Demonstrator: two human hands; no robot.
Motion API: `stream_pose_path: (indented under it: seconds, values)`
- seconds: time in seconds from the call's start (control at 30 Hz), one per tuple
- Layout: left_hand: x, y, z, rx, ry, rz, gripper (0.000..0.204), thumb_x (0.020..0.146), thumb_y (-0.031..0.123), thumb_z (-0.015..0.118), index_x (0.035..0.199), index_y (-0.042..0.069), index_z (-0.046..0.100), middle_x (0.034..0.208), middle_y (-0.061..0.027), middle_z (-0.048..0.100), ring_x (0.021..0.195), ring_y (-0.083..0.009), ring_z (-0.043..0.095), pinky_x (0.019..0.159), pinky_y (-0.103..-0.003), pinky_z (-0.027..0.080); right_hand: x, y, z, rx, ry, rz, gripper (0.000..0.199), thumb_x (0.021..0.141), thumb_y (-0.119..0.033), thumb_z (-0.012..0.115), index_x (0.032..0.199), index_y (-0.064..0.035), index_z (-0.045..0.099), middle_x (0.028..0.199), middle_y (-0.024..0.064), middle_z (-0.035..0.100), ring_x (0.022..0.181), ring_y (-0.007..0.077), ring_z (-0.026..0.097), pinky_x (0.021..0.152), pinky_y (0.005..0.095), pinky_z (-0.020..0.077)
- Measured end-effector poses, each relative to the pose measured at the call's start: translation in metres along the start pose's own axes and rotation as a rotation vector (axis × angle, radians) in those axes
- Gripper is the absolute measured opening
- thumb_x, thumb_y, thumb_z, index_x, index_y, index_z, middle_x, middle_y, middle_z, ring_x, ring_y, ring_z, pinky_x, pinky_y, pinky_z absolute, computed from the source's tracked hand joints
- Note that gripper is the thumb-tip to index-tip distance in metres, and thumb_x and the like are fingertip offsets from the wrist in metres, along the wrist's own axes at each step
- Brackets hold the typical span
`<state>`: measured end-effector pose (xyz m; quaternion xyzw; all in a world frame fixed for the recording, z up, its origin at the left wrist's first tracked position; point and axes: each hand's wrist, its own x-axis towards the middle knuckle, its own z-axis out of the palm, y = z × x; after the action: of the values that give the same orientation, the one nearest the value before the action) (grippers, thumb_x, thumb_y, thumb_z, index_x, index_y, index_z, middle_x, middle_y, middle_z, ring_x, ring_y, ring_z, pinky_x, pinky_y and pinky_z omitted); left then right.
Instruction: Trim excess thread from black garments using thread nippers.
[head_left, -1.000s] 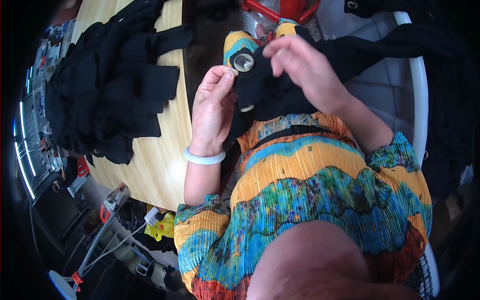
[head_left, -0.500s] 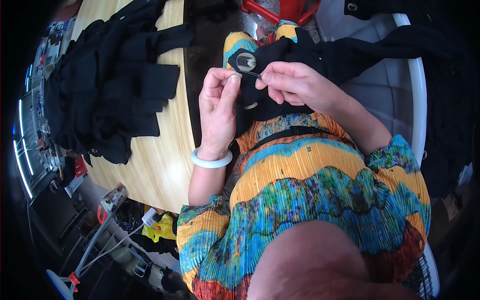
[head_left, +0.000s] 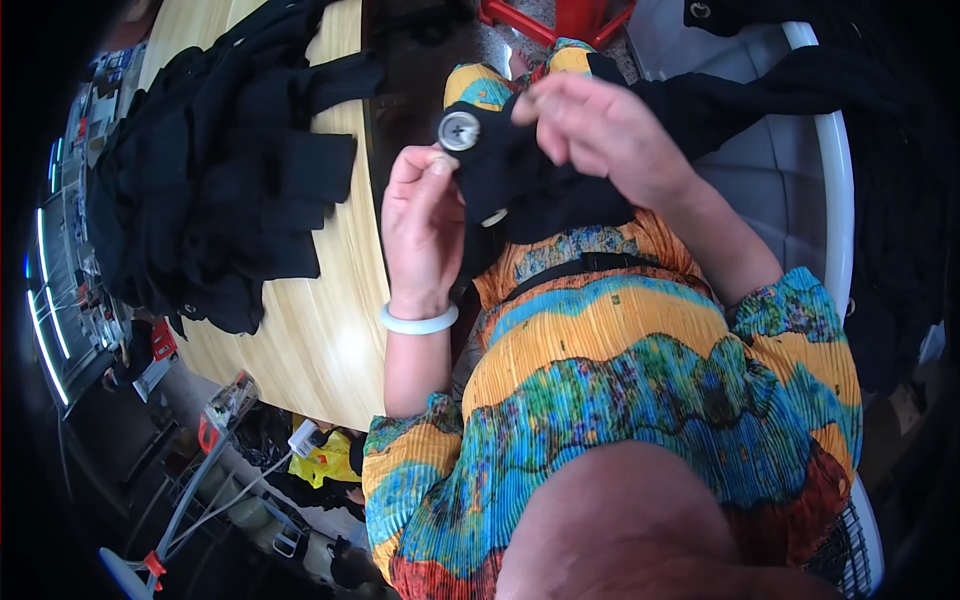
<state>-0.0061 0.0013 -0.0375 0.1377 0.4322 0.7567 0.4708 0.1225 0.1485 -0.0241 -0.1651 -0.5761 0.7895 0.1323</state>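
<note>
Since the left hand [head_left: 425, 230] pinches the edge of the black garment [head_left: 560, 205], thumb to forefinger, with the large button [head_left: 459, 131] at the hand's 1 o'clock, slack fingers could let it slip. At the button's 3 o'clock the blurred right hand [head_left: 610, 130] curls loosely; I cannot tell whether it holds anything, but a hasty tug might pucker the garment.

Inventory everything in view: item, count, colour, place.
Garment pile: count unclear, black, on table
Table: one, pale wood, left
Lap garment: one, black, across lap
Large button: one, grey and cream, by left fingertips
Pale disc: one, cream, on lap garment
Stool-like object: one, red, top
Curved rim: one, white, right
Plastic bag: one, yellow, lower left
Strip lights: several, white, far left
Small clutter: uncounted, mixed, lower left
Bangle: one, pale, left wrist
Pleated clothing: multicoloured, on wearer
Left hand: one, pinching lap garment
Right hand: one, blurred, above lap garment
</note>
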Motion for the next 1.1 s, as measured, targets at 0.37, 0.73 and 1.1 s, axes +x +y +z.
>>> stream_pose_path:
  seconds: [0.37, 0.73, 1.1]
  values:
    - [0.002, -0.003, 0.010, 0.017, 0.071, -0.097, 0.004, 0.085, 0.007, 0.051, 0.086, 0.005, 0.054, 0.078, -0.0003, 0.056, 0.064, -0.0044, 0.050, 0.059, -0.016, 0.040, 0.015, 0.022, 0.014, -0.599, 0.171, -0.503, 0.027, 0.074, -0.002, 0.065, 0.097, -0.0010, 0.052, 0.082, 0.0059, 0.059, 0.076, 0.0131, 0.061, 0.068, 0.0230, 0.0490]
    - [0.005, 0.001, -0.006, -0.064, 0.151, -0.082, 0.005, 0.084, 0.007, 0.051, 0.085, 0.003, 0.053, 0.078, -0.0016, 0.056, 0.057, -0.0034, 0.048, 0.048, -0.012, 0.036, 0.023, 0.025, -0.034, -0.410, 0.303, -0.326, 0.021, 0.082, -0.005, 0.056, 0.102, -0.0006, 0.050, 0.094, 0.0042, 0.057, 0.090, 0.0089, 0.055, 0.080, 0.0209, 0.0443]
    - [0.027, -0.008, -0.013, 0.049, 0.084, -0.055, 0.018, 0.090, 0.018, 0.045, 0.094, 0.002, 0.051, 0.094, -0.0068, 0.056, 0.084, -0.0132, 0.054, 0.076, -0.023, 0.043, 0.033, 0.045, -0.006, -0.182, 0.096, -0.193, 0.034, 0.078, -0.007, 0.062, 0.108, -0.0012, 0.046, 0.091, 0.0047, 0.058, 0.089, 0.0079, 0.055, 0.081, 0.0198, 0.0430]
